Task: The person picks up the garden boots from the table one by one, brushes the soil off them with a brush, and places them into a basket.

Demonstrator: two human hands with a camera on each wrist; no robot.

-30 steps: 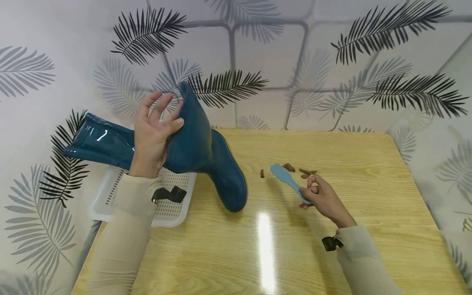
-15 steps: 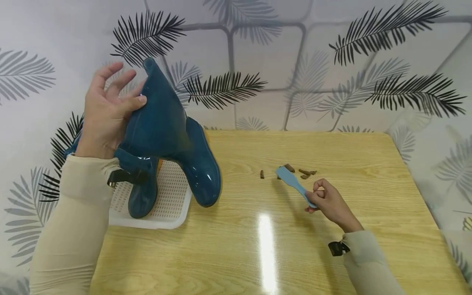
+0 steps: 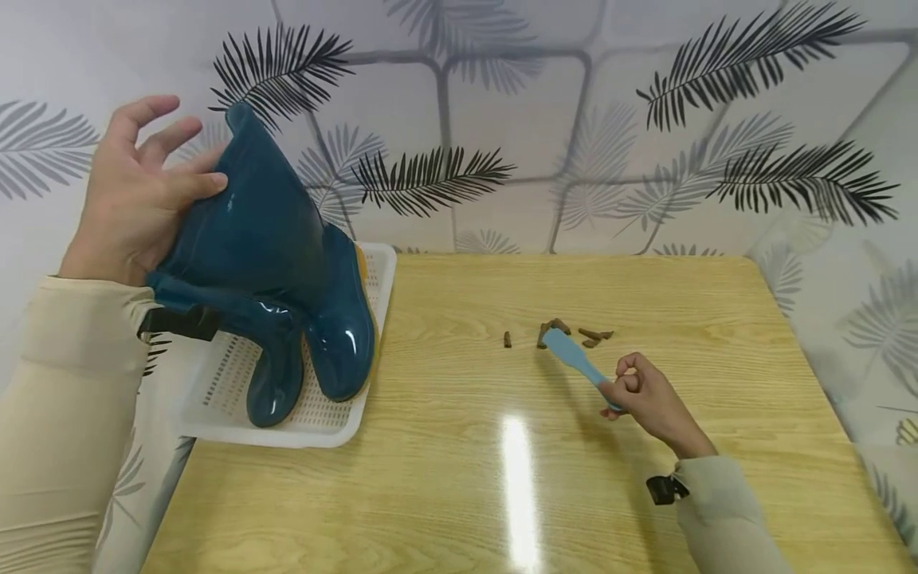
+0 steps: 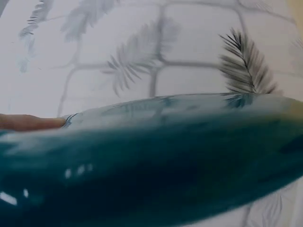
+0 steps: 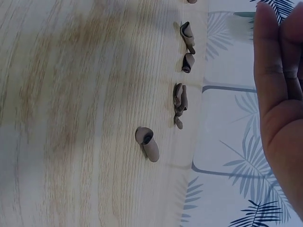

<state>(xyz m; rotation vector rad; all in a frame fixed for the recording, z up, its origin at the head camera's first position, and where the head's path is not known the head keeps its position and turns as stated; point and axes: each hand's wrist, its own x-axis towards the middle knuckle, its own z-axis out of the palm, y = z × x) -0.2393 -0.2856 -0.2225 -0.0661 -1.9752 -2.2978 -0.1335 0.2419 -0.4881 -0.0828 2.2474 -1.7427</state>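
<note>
My left hand (image 3: pixel 143 183) holds a glossy dark teal rubber boot (image 3: pixel 251 219) by its upper shaft, the thumb lying against the rubber and some fingers spread. Its foot points down over a white perforated basket (image 3: pixel 337 437). Inside the basket, a second matching boot (image 3: pixel 276 383) shows its foot; its shaft is partly covered by the held boot. In the left wrist view, the boot shaft (image 4: pixel 142 170) spans the lower half. My right hand (image 3: pixel 656 406) pinches a light blue spatula (image 3: pixel 574 355) by the handle. The spatula's blade overlaps small brown curled pieces (image 3: pixel 559 325).
A wood-grain table (image 3: pixel 445 494) spreads before me, its back edge against a wall (image 3: pixel 516 119) with leaf patterns. One brown piece (image 3: pixel 507 340) lies apart, left of the others. The basket overhangs the table's left edge.
My left hand has carried the boot left and up, so its foot is now over the basket. The second boot shows more. My right hand shifted slightly right and down with the spatula.
</note>
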